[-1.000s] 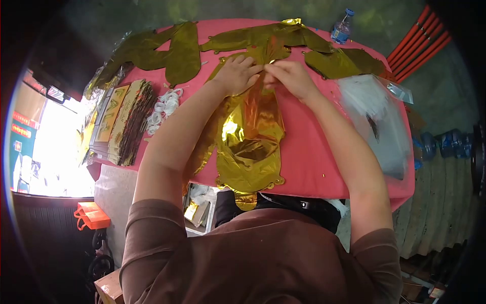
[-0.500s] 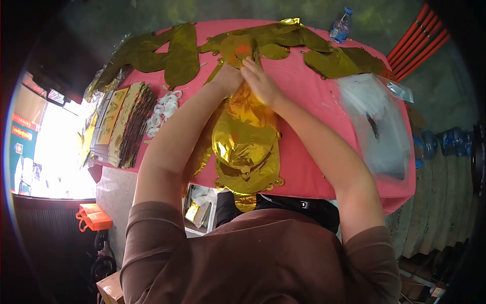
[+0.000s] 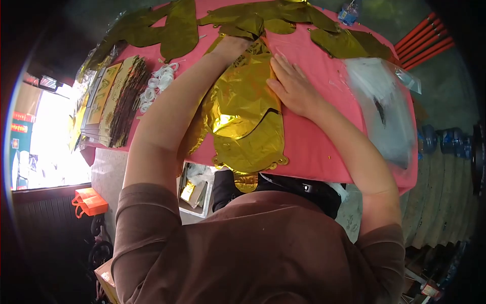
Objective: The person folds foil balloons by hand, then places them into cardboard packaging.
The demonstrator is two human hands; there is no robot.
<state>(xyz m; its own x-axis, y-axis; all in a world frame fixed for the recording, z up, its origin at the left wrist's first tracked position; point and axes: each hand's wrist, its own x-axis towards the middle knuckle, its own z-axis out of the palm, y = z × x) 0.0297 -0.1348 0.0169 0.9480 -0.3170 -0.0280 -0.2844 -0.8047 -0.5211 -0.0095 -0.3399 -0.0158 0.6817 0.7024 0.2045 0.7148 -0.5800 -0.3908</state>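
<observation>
A flat gold foil balloon [image 3: 243,91], creased and shiny, lies lengthwise in front of me on the pink-covered table [image 3: 319,147]. My left hand [image 3: 235,48] is at its far end, fingers curled against the foil and partly hidden. Beside its right edge rests my right hand [image 3: 293,86], open and flat, with fingers stretched forward and fingertips touching the foil's border. Under the balloon's near part shows another gold foil layer [image 3: 248,152] with small tabs along its rounded edge.
More flat gold foil balloons [image 3: 179,30] lie along the far side. On the left are stacked printed packets [image 3: 114,101] and coiled white ribbon [image 3: 159,83]. Clear plastic bags [image 3: 379,111] lie at right, a water bottle [image 3: 348,12] behind. An open box [image 3: 195,190] sits below the table edge.
My hands have parted: the right moved right and toward me, now flat at the foil's edge, while the left stays at the far end. The foil is spread wider and the camera view shifted.
</observation>
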